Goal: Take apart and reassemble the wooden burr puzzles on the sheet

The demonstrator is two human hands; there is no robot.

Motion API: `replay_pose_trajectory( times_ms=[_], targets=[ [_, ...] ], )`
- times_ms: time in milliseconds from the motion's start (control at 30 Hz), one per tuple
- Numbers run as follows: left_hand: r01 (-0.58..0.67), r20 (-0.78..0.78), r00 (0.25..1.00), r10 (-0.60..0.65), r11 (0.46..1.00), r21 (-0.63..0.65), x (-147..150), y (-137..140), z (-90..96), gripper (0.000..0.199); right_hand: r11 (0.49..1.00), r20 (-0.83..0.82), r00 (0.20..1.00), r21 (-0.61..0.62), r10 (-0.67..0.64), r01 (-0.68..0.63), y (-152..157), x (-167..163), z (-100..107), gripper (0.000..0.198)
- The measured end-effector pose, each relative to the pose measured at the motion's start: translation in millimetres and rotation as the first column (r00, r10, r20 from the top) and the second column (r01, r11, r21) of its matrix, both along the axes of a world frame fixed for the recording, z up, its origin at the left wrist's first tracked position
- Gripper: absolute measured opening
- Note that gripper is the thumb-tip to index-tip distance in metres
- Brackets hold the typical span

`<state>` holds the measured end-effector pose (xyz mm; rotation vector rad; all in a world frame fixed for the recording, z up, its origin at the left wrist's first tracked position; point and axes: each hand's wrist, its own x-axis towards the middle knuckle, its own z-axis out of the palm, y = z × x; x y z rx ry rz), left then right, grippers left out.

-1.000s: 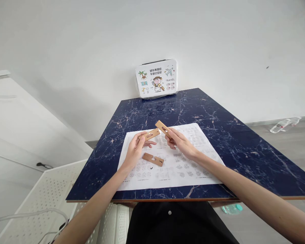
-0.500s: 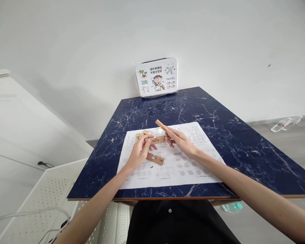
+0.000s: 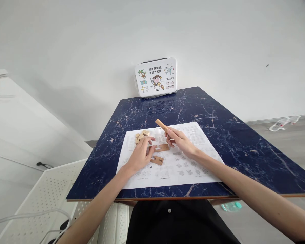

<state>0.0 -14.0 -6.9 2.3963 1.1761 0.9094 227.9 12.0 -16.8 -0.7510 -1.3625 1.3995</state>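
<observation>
My right hand point(image 3: 179, 139) is closed around a notched wooden puzzle piece point(image 3: 161, 125), which points up and to the left. My left hand point(image 3: 141, 153) has its fingers apart over the left end of another notched wooden puzzle piece point(image 3: 163, 147) lying on the paper; whether the thumb touches it is unclear. Closer to me lies a third wooden piece point(image 3: 158, 160) with a dark mark, its left end hidden by the left hand. Several wooden pieces point(image 3: 143, 134) are heaped just beyond the left fingers.
Under the pieces a printed paper sheet point(image 3: 167, 178) with small diagrams covers part of the dark blue marbled table point(image 3: 226, 149). A white cartoon-printed case point(image 3: 156, 78) leans against the wall at the back. Plastic bottles point(image 3: 282, 124) lie on the floor to the right.
My left hand has let the notched piece down onto the paper, nearer to me and slightly right, and its fingers have spread. The right hand keeps its piece nearly still.
</observation>
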Motion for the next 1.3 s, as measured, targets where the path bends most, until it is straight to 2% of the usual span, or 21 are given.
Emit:
replay_pose_trajectory(
  times_ms=[100,200,300,400,533,767,867,967,1067,1133,1200,1300],
  targets=[
    [-0.005,-0.084,0.996,0.023,0.979,0.205,-5.0,3.4,3.3,0.012,1.000,-0.008,1.000,-0.011,0.003,-0.003,-0.5,0.5,0.8,0.034],
    [0.045,-0.217,0.976,0.017,0.961,0.274,-12.6,6.7,6.8,0.023,1.000,-0.008,1.000,-0.023,0.005,-0.006,-0.8,1.2,0.8,0.034],
    [0.117,-0.330,0.944,-0.020,0.954,0.276,-17.3,7.6,8.7,0.026,1.000,-0.018,1.000,-0.029,0.004,-0.005,-0.6,1.4,0.2,0.034],
    [0.176,-0.351,0.933,-0.081,0.953,0.248,-17.0,6.6,10.1,0.024,0.999,-0.033,0.999,-0.032,-0.002,0.001,-0.1,0.8,-0.3,0.034],
    [0.179,-0.284,0.951,-0.121,0.966,0.188,-14.1,5.8,12.5,0.023,1.000,-0.038,0.999,-0.024,0.011,-0.012,0.2,0.0,0.4,0.035],
    [0.193,-0.369,0.921,-0.128,0.971,0.144,-16.7,3.5,9.5,0.031,0.998,-0.059,0.998,-0.053,0.032,-0.035,-2.1,-0.2,3.6,0.040],
    [0.094,-0.281,0.957,-0.069,0.993,0.077,-19.3,2.3,7.3,0.039,0.995,-0.084,0.996,-0.088,0.032,-0.040,-2.5,1.0,4.6,0.041],
    [-0.053,-0.044,0.998,0.054,0.998,0.025,-19.4,2.6,7.4,0.043,0.990,-0.108,0.993,-0.127,0.039,-0.053,-2.1,2.6,5.4,0.041],
    [-0.188,0.197,0.959,0.204,0.978,-0.094,-16.5,3.9,9.0,0.044,0.982,-0.123,0.990,-0.167,0.074,-0.094,-1.9,3.5,5.5,0.040],
    [-0.181,0.294,0.923,0.247,0.955,-0.233,-13.5,4.1,10.1,0.046,0.976,-0.132,0.985,-0.175,0.108,-0.130,-2.0,3.5,5.3,0.039],
    [-0.120,0.356,0.899,0.254,0.926,-0.357,-10.4,3.3,11.4,0.047,0.973,-0.140,0.981,-0.169,0.135,-0.158,-2.2,3.2,5.1,0.037],
    [-0.086,0.409,0.871,0.273,0.903,-0.420,-6.9,1.8,13.3,0.048,0.971,-0.144,0.977,-0.158,0.156,-0.178,-2.6,2.8,4.9,0.036]
  ],
)
